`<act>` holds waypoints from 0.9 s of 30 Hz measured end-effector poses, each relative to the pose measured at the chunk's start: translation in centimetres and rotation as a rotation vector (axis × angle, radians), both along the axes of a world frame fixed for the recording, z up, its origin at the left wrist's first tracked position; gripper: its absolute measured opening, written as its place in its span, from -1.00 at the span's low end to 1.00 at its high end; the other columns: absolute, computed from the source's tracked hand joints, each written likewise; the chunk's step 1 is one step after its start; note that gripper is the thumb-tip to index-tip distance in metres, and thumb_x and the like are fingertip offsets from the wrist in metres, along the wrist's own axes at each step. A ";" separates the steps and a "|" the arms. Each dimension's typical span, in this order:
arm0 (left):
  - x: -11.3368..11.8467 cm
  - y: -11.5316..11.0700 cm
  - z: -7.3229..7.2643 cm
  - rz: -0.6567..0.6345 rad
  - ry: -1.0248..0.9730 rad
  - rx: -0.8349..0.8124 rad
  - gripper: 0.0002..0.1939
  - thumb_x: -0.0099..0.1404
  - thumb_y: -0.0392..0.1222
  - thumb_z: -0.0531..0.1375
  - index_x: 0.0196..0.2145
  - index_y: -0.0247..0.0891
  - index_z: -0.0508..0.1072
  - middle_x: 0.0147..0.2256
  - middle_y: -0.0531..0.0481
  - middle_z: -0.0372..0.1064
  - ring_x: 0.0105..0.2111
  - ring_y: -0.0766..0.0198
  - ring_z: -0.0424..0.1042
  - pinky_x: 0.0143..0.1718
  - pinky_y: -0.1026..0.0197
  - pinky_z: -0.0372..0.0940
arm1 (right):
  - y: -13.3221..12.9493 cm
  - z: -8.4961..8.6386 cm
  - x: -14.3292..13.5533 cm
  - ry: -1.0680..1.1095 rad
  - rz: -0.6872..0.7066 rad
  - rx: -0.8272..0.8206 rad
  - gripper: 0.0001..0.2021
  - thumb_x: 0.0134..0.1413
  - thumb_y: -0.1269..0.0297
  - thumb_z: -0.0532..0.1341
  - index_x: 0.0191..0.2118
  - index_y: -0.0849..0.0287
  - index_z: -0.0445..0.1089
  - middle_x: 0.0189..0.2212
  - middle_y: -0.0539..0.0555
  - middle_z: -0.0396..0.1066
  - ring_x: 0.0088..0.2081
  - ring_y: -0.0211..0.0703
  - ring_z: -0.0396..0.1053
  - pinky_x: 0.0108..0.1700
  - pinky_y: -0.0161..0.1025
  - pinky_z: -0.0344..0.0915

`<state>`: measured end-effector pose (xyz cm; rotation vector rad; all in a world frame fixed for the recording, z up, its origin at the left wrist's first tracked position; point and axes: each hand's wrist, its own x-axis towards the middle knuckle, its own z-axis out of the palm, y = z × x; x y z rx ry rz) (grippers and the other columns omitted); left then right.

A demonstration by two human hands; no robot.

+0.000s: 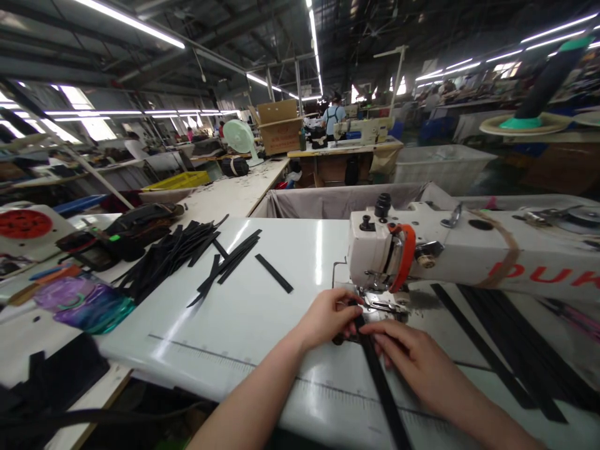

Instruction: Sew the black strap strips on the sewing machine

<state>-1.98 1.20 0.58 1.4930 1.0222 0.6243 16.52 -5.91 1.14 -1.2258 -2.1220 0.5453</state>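
A long black fabric strip (pixel 380 381) runs from the presser foot area of a white sewing machine (pixel 375 250) down toward the front edge of the table. My left hand (pixel 330 317) pinches the strip's upper end just left of the needle area. Lower on the same strip, my right hand (pixel 398 347) grips it from the right, thumb and fingers closed around its edge. The needle and the strip's very tip are partly hidden by the machine head and my left fingers.
Short black strips (pixel 239 256) and a larger pile (pixel 164 259) lie to the left. Long black strips (pixel 506 344) rest under the machine arm at right. A purple-teal pouch (pixel 82 303) sits at far left. Beyond stand a fan (pixel 241 139), a cardboard box (pixel 280 128) and a person (pixel 334 117).
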 end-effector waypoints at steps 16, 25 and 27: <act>0.7 -0.9 -0.7 0.046 0.460 0.804 -0.86 0.33 -0.30 0.18 -0.32 -0.28 0.55 -0.21 -0.04 0.52 -0.17 0.16 0.41 -0.04 0.13 0.33 | 1.0 -2.4 -0.3 -0.495 -0.023 0.517 -0.67 0.22 0.54 0.02 0.05 0.35 0.37 -0.16 0.23 0.45 -0.12 0.01 0.41 -0.11 -0.10 0.44; 1.4 0.0 -1.3 0.050 0.518 0.851 -0.81 0.36 -0.31 0.13 -0.31 -0.30 0.55 -0.18 -0.08 0.53 -0.13 0.14 0.42 0.01 0.08 0.33 | 0.3 -2.6 -0.2 -0.476 -0.015 0.649 -0.63 0.26 0.56 -0.08 -0.03 0.37 0.43 -0.12 0.24 0.48 -0.08 -0.05 0.43 -0.08 -0.18 0.41; 1.4 0.4 -1.5 0.050 0.495 0.865 -0.83 0.35 -0.33 0.14 -0.32 -0.30 0.55 -0.19 -0.08 0.54 -0.15 0.15 0.43 0.00 0.09 0.34 | 0.4 -2.9 -0.2 -0.481 -0.041 0.644 -0.64 0.25 0.57 -0.07 -0.04 0.39 0.43 -0.11 0.25 0.48 -0.07 -0.04 0.44 -0.06 -0.16 0.41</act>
